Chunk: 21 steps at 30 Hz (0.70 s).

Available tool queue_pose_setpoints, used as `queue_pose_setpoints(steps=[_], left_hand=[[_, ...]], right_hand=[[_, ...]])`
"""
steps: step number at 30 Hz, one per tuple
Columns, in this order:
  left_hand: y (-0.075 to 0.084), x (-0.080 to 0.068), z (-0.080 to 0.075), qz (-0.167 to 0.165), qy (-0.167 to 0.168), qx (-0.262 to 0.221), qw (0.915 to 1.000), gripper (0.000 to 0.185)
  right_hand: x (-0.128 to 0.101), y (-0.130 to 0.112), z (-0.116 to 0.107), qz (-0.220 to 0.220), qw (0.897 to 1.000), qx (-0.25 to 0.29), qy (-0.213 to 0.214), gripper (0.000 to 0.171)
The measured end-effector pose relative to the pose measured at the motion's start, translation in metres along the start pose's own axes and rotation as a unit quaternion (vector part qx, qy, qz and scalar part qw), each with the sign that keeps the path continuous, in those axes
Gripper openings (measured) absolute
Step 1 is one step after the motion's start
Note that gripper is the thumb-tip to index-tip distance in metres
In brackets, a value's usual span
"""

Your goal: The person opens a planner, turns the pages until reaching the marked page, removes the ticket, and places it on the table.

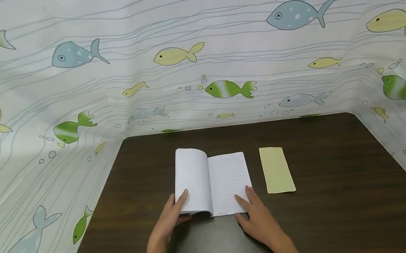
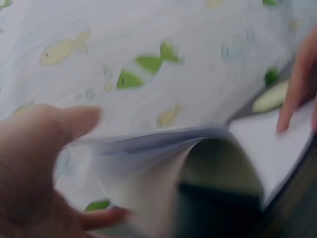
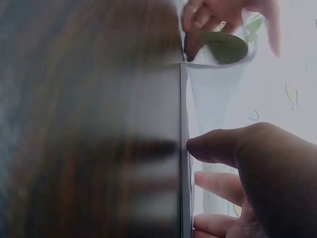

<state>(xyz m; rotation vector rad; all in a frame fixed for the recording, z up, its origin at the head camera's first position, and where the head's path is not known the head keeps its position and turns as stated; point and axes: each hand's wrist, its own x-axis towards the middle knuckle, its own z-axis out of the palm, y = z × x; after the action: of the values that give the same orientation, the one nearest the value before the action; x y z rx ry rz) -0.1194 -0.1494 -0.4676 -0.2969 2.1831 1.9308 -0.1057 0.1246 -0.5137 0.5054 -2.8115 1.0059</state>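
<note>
An open lined notebook [image 1: 228, 178] lies on the table, its left pages raised in a curve. At its lower left corner my left hand [image 1: 168, 221] holds those pages, thumb on top and fingers underneath. The left wrist view shows the curled pages [image 2: 148, 173] blurred beside my left thumb. My right hand [image 1: 259, 218] rests on the lower right part of the right page with fingers extended. In the right wrist view, my right hand [image 3: 247, 163] touches the notebook's edge with its thumb, and my left hand [image 3: 213, 17] appears beyond the curled pages.
To the right of the notebook a pale yellow paper rectangle [image 1: 277, 170] lies flat on the dark wooden table [image 1: 346, 193]. A white fish-patterned sheet [image 1: 175, 17] stands around the table's back and sides.
</note>
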Motion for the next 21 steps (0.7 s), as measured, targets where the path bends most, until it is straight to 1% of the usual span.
queue_pose_setpoints(steps=[1,2,3,5,6,7,8,9,10,11,12,13,14,15,16,17,18,19,21], left_hand=[[0.002,-0.001,0.004,0.02,0.01,-0.025,0.9994,0.059],[0.004,-0.002,0.008,0.049,0.024,-0.04,0.9977,0.057],[0.006,-0.003,0.011,0.078,0.046,-0.044,0.9949,0.058],[0.008,-0.005,0.021,0.15,0.078,-0.034,0.985,0.062],[0.009,-0.005,0.026,0.186,0.082,-0.014,0.979,0.063],[0.008,-0.004,0.033,0.219,0.073,0.012,0.9729,0.065],[0.006,-0.003,0.039,0.248,0.057,0.05,0.9657,0.065],[0.003,-0.002,0.046,0.267,0.039,0.096,0.9582,0.063],[-0.001,0.0,0.053,0.285,0.012,0.142,0.9478,0.06],[-0.007,0.001,0.059,0.3,-0.008,0.203,0.9321,0.056],[-0.014,0.002,0.065,0.313,-0.025,0.261,0.9129,0.055],[-0.02,0.003,0.069,0.324,-0.035,0.321,0.8895,0.056],[-0.027,0.003,0.073,0.334,-0.039,0.372,0.8652,0.057],[-0.032,0.003,0.075,0.341,-0.041,0.409,0.8455,0.057],[-0.037,0.003,0.077,0.353,-0.043,0.431,0.8293,0.055],[-0.04,0.003,0.078,0.359,-0.037,0.45,0.8168,0.053],[-0.043,0.003,0.079,0.364,-0.034,0.459,0.8098,0.051],[-0.044,0.004,0.08,0.37,-0.029,0.468,0.8023,0.051],[-0.045,0.006,0.082,0.376,-0.023,0.478,0.7936,0.051]], right_hand=[[-0.001,0.0,0.0,0.0,1.0,-0.002,0.001,0.044],[-0.001,0.001,0.001,0.0,1.0,-0.003,0.001,0.044],[-0.002,0.001,0.001,-0.001,1.0,-0.003,0.002,0.044],[-0.001,0.002,0.001,0.001,1.0,0.0,-0.002,0.044],[-0.001,0.003,0.0,0.001,1.0,0.008,-0.004,0.043],[0.0,0.004,0.0,0.006,1.0,0.024,-0.004,0.043],[0.001,0.005,-0.002,0.012,0.999,0.045,-0.002,0.043],[0.002,0.006,-0.003,0.023,0.997,0.071,0.007,0.043],[0.003,0.006,-0.005,0.036,0.994,0.101,0.018,0.043],[0.004,0.007,-0.007,0.049,0.989,0.136,0.03,0.045],[0.006,0.007,-0.009,0.059,0.984,0.164,0.046,0.047],[0.007,0.008,-0.011,0.068,0.979,0.184,0.061,0.049],[0.008,0.007,-0.013,0.071,0.976,0.194,0.071,0.051],[0.009,0.007,-0.013,0.068,0.976,0.193,0.071,0.053],[0.01,0.006,-0.014,0.059,0.981,0.176,0.061,0.053],[0.011,0.006,-0.013,0.046,0.987,0.149,0.04,0.054],[0.012,0.006,-0.012,0.025,0.993,0.113,0.016,0.054],[0.012,0.005,-0.011,0.001,0.997,0.075,-0.009,0.053],[0.013,0.005,-0.009,-0.041,0.998,0.006,-0.051,0.051]])
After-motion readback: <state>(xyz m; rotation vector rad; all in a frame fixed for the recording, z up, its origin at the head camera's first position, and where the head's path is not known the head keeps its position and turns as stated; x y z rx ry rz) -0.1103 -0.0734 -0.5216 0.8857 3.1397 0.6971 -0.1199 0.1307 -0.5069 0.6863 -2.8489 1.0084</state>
